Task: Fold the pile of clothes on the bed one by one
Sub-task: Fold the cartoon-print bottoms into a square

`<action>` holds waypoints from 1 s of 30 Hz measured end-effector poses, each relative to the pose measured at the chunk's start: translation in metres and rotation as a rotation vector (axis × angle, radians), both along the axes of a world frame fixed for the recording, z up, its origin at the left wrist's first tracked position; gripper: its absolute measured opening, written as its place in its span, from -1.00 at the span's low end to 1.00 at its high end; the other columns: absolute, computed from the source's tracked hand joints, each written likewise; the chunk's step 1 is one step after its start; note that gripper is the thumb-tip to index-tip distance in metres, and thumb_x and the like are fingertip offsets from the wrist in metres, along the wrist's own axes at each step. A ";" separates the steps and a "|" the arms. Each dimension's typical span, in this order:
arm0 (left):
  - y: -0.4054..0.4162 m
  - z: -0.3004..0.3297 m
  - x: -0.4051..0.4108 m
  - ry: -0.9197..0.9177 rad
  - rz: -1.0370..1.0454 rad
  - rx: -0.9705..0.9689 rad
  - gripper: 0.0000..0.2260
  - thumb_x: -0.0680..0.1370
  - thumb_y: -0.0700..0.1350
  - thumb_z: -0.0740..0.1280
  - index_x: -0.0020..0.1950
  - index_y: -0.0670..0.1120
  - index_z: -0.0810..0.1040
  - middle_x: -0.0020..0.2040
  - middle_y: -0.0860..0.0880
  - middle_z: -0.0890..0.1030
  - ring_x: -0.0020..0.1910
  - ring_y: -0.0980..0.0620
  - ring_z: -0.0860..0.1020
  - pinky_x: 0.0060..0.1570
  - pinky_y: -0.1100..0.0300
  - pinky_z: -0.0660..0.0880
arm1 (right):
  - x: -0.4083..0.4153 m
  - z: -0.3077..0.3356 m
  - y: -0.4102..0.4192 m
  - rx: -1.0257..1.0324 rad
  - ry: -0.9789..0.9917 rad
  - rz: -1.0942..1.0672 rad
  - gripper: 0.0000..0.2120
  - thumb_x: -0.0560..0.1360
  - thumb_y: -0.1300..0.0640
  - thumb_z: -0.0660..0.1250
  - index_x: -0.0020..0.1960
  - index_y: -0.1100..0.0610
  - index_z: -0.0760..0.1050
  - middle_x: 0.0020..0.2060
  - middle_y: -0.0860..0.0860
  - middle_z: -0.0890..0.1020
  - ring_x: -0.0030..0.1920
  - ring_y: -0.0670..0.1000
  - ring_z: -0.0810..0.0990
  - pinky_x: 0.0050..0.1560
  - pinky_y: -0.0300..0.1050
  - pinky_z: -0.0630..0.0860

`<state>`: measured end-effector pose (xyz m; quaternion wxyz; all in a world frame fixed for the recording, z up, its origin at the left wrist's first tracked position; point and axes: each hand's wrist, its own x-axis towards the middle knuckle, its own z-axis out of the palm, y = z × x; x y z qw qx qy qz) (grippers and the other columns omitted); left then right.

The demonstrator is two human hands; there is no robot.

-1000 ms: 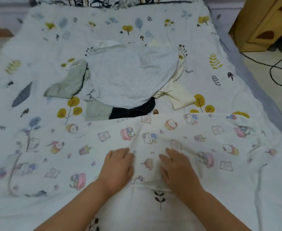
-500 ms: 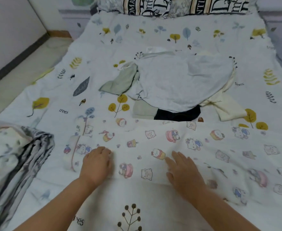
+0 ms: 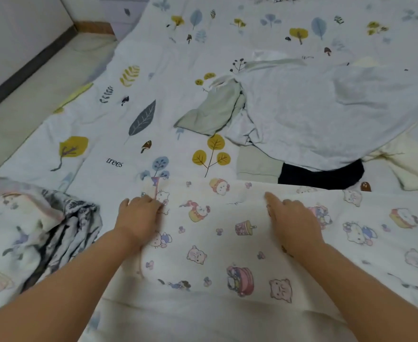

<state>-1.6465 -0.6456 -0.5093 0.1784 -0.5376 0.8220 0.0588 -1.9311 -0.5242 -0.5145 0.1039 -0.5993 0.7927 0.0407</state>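
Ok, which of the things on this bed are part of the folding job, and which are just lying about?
Part of the job:
- cartoon-print cloth, spread flat
- left hand, at the cloth's left edge
- right hand, flat on the cloth
- pile of clothes behind it

Probably just lying about:
- bunched dark-patterned fabric at the left
- leaf-print bedsheet
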 end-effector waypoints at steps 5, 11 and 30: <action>-0.037 0.022 -0.002 0.386 0.142 -0.092 -0.90 0.53 -0.11 0.24 -0.10 -0.09 0.53 -0.23 -0.01 0.56 -0.15 -0.09 0.58 -0.29 0.18 0.34 | -0.008 0.008 -0.022 -0.169 -0.091 -0.207 -0.84 0.59 0.10 0.07 -0.05 0.17 0.35 -0.34 0.07 0.52 -0.36 0.05 0.40 -0.42 -0.10 0.24; -0.059 0.025 -0.017 0.967 0.704 0.028 -0.69 0.47 0.10 0.39 -0.04 -0.08 0.38 -0.26 -0.01 0.46 -0.67 0.10 0.47 -0.61 0.36 0.37 | -0.015 0.008 -0.045 -0.281 -0.229 -0.447 -0.84 0.57 0.17 0.13 0.06 0.23 0.39 -0.30 0.10 0.52 -0.31 0.10 0.39 -0.34 -0.06 0.25; -0.006 -0.008 0.019 0.160 0.536 0.314 -0.56 0.58 0.12 0.07 0.30 -0.15 0.37 -0.23 -0.16 0.55 -0.30 -0.09 0.53 -0.24 0.17 0.44 | 0.045 0.000 0.040 -0.080 -0.301 -0.066 -0.43 0.60 -0.07 0.04 0.53 -0.02 -0.11 0.53 0.04 -0.13 0.52 0.02 -0.20 0.42 -0.13 -0.27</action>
